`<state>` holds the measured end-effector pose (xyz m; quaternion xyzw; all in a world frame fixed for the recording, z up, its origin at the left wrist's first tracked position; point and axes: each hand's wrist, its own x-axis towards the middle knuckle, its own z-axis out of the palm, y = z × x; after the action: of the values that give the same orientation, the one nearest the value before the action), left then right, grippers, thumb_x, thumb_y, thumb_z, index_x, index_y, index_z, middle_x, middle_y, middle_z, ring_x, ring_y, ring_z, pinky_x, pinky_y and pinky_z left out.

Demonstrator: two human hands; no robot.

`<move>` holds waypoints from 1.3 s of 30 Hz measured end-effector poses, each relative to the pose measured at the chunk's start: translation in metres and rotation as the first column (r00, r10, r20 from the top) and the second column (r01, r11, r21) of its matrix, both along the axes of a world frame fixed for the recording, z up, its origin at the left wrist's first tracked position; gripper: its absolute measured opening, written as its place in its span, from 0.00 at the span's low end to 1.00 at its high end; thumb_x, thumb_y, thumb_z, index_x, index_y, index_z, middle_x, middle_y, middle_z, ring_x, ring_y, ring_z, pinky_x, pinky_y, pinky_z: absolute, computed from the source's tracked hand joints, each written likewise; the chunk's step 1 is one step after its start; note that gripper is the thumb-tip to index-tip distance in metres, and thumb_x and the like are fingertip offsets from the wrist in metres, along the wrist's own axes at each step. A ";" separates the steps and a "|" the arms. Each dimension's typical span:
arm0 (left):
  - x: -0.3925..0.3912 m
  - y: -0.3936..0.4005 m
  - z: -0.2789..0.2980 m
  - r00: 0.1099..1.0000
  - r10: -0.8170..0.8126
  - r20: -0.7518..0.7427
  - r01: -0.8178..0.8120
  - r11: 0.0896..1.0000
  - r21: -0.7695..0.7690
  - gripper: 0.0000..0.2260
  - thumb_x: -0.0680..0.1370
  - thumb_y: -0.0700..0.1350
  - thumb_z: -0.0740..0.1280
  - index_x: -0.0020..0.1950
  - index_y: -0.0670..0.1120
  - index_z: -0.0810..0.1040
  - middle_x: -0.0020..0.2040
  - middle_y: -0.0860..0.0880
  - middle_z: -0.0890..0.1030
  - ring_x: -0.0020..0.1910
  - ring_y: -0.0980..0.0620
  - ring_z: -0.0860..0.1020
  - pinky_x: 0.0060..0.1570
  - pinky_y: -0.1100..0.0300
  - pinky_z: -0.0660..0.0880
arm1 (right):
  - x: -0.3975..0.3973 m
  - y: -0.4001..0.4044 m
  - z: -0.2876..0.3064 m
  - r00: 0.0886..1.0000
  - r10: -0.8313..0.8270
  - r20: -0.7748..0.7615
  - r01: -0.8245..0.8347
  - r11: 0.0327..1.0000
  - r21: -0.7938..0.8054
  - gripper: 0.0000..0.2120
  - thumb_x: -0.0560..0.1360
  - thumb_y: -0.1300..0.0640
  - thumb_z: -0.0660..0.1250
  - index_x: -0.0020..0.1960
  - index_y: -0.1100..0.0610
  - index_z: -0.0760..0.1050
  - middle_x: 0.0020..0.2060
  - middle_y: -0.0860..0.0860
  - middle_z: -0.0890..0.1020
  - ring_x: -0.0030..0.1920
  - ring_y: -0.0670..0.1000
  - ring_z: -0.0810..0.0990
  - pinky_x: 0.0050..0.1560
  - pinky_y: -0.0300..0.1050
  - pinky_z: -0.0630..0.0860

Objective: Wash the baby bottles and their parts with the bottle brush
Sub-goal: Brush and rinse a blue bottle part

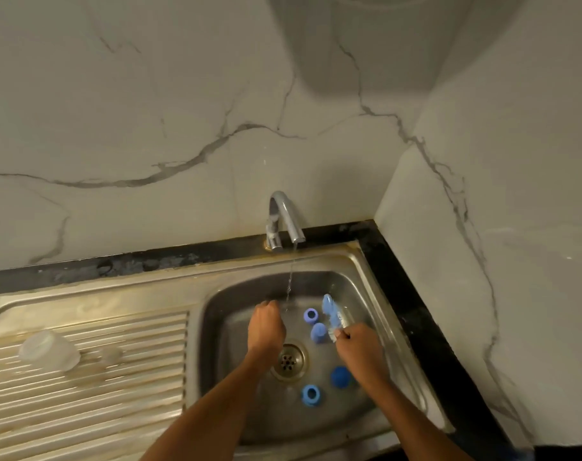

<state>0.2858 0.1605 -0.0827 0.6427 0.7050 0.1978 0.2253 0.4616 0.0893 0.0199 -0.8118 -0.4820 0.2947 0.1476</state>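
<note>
My right hand [359,344] grips the lower end of a blue bottle brush [330,311], whose head points up toward the back of the steel sink [376,294]. My left hand [266,329] reaches into the basin just left of the thin water stream [289,287]. Its fingers bend down out of sight, so anything in it is hidden. Several blue bottle parts lie in the basin: a ring [311,315], a cap [318,333], a darker round cap [340,376] and another ring [310,395]. A clear bottle [48,351] lies on its side on the drainboard.
The chrome tap [284,217] is running at the sink's back rim. The drain [288,360] sits between my forearms. A small clear part [109,354] rests on the ribbed drainboard [116,394]. Marble walls close in behind and on the right, with a black counter edge [416,311].
</note>
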 end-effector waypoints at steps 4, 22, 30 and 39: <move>0.043 0.019 -0.023 0.993 -0.115 -0.010 0.114 0.990 -0.082 0.11 0.80 0.35 0.62 0.60 0.44 0.78 0.57 0.44 0.80 0.56 0.46 0.80 0.55 0.56 0.78 | 0.025 0.008 -0.017 0.999 0.010 -0.042 -0.009 1.000 0.001 0.17 0.81 0.51 0.60 0.35 0.55 0.75 0.28 0.48 0.74 0.28 0.44 0.71 0.32 0.36 0.69; 0.105 0.085 -0.124 0.913 -0.405 -0.046 0.388 0.897 -0.212 0.16 0.83 0.40 0.61 0.71 0.43 0.73 0.74 0.42 0.69 0.73 0.42 0.67 0.71 0.50 0.68 | 0.077 0.028 -0.071 0.997 0.007 -0.076 -0.011 0.998 -0.057 0.17 0.80 0.50 0.64 0.33 0.52 0.73 0.27 0.48 0.74 0.29 0.44 0.73 0.32 0.33 0.69; 0.085 0.071 -0.114 0.983 -0.140 0.122 0.163 0.965 -0.207 0.06 0.78 0.39 0.68 0.53 0.48 0.80 0.52 0.49 0.80 0.53 0.49 0.80 0.53 0.57 0.78 | 0.071 0.027 -0.062 0.994 0.074 -0.086 -0.081 0.994 -0.075 0.19 0.81 0.48 0.63 0.33 0.53 0.73 0.26 0.48 0.74 0.27 0.42 0.71 0.31 0.33 0.68; 0.027 0.044 -0.048 0.887 0.245 0.391 -0.178 0.963 -0.200 0.08 0.75 0.43 0.75 0.51 0.53 0.81 0.43 0.55 0.82 0.42 0.59 0.79 0.40 0.68 0.72 | 0.003 0.058 -0.018 0.933 0.280 -0.225 -0.256 0.958 0.129 0.20 0.79 0.50 0.66 0.29 0.50 0.70 0.23 0.47 0.73 0.25 0.42 0.71 0.29 0.37 0.69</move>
<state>0.3130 0.2044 -0.1308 0.4854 0.7210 0.2959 0.3963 0.4642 0.1469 0.0022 -0.6885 -0.5807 0.3844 0.2027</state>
